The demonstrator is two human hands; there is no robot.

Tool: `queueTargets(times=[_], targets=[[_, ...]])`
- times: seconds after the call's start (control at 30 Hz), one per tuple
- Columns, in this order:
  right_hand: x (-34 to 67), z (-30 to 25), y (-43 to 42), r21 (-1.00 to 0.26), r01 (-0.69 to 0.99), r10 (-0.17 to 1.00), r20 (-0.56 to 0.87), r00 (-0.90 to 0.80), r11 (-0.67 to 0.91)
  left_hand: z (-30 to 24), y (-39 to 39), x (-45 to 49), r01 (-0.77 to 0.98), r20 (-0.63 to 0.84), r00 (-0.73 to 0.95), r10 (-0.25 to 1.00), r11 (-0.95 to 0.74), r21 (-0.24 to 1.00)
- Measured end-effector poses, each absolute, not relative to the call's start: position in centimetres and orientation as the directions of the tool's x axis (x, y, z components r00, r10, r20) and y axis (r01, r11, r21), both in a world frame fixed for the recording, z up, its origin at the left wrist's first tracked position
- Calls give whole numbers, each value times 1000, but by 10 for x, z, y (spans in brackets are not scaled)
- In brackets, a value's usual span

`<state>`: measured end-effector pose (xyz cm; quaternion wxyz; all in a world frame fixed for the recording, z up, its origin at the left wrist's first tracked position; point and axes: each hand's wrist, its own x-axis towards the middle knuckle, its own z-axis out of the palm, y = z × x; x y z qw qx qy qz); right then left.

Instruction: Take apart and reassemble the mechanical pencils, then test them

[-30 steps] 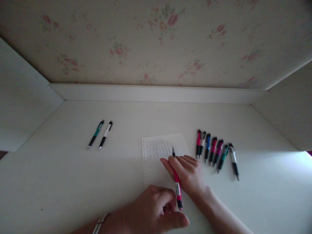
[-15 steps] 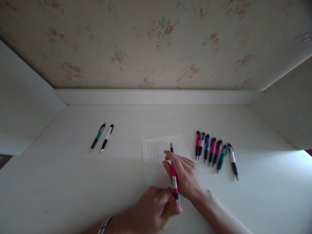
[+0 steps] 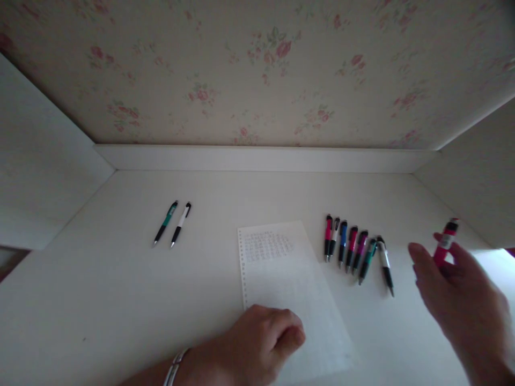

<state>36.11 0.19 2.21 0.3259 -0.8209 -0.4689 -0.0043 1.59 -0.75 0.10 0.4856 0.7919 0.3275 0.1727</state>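
My right hand point(image 3: 458, 289) is raised over the right side of the white desk point(image 3: 120, 300), closed round a pink and black pen point(image 3: 445, 242) that sticks up out of it. My left hand point(image 3: 261, 343) rests curled in a loose fist on the lower edge of a sheet of paper point(image 3: 281, 268) with faint scribbles near its top. I see nothing in the left hand. A row of several pens point(image 3: 356, 251) in pink, blue, green and white lies just left of my right hand.
Two pens, one green point(image 3: 166, 222) and one white point(image 3: 181, 224), lie side by side at the left of the desk. A low white ledge point(image 3: 257, 158) runs along the back under flowered wallpaper. White panels close in both sides.
My right hand has lifted the pink pen off the paper and carried it right, past the row of pens. My left hand has let go of the pen's end and stays by the paper.
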Motion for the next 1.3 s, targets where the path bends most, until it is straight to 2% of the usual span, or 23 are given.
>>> queueTargets(times=[0.03,0.07,0.17,0.27,0.4,0.6,0.73,1.0,1.3], targets=[[378,14,-1,-461,755,747,251,616,-467,2,-7,16,357,-45,727,685,-322,877],[392,5,-4,-411,749,743,213,634,-521,2,-7,16,365,-47,730,682,-330,871],[419,-22,-11,-332,754,749,173,639,-567,2,-8,15,382,-58,737,673,-345,857],[420,-36,-17,-331,802,787,216,577,-497,2,-8,15,382,-56,736,675,-346,857],[408,-36,-16,-310,816,798,219,561,-489,2,-7,16,375,-40,728,684,-349,859],[388,-38,-6,-245,900,844,324,427,-361,-1,-8,16,385,-40,731,681,-363,848],[369,-36,1,-275,880,858,241,454,-389,1,-8,16,395,-55,731,680,-356,847],[351,-34,11,-341,894,882,264,390,-293,1,-8,16,396,-53,728,684,-356,847],[348,-31,10,-457,822,837,250,486,-340,4,-8,17,401,-44,736,676,-382,833]])
